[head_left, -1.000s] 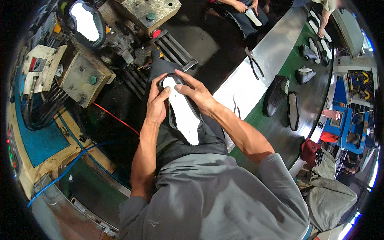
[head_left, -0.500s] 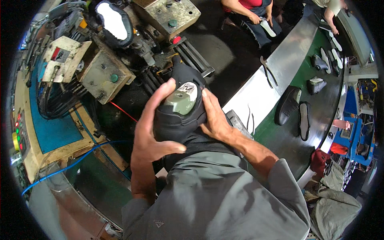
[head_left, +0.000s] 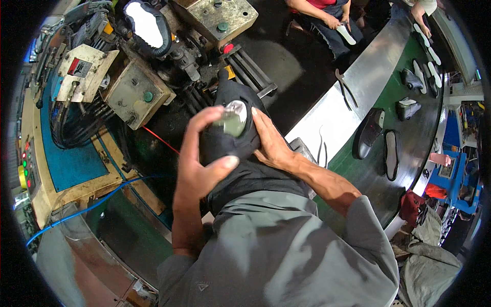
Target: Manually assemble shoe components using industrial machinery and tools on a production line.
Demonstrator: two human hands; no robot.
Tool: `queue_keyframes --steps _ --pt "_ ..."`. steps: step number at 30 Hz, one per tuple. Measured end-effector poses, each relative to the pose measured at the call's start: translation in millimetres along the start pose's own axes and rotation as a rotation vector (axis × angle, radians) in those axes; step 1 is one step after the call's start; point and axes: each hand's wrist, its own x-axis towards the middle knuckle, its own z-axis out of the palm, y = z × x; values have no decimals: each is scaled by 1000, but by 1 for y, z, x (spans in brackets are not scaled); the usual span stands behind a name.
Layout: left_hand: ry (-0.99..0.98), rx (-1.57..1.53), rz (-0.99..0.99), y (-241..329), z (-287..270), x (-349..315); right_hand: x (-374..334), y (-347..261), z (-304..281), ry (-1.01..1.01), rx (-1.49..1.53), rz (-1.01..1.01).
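Note:
Between my two hands is a black shoe upper [head_left: 240, 146] stretched over a green shoe last [head_left: 235, 126]. The last's pale top shows through the shoe's opening, and the toe end points away from me. Around the left side curves my left hand [head_left: 198, 158], its thumb spread from the fingers and somewhat blurred. My right hand [head_left: 272, 141] lies along the right side with its fingers stretched against the black material. The underside of the shoe is hidden.
Machinery with control boxes [head_left: 137, 96] and another shoe, pale sole up [head_left: 145, 26], stands ahead left. Rightward runs a metal ledge [head_left: 371, 69] with pincers [head_left: 346, 91], beside a green conveyor [head_left: 343, 169] carrying shoes [head_left: 369, 134] and soles. Two other people work beyond. A blue hose [head_left: 110, 193] crosses the left.
The shoe has tilted and turned slightly between my hands, so less of the green last shows. My left hand has shifted a little to the right; my right hand has stayed against the side.

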Motion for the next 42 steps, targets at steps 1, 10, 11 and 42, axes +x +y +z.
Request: queue_keyframes --steps 1,10,11,42 --pt "2 -168 -59 -6 -5 5 1 -5 -6 -61 24 104" --pt "230 -530 -436 -115 31 -2 54 -6 -8 16 793 800" --pt "193 -647 -487 -122 32 -2 49 -1 -6 19 808 841" --pt "212 420 -437 -239 -36 111 20 -5 -21 -350 -372 131"
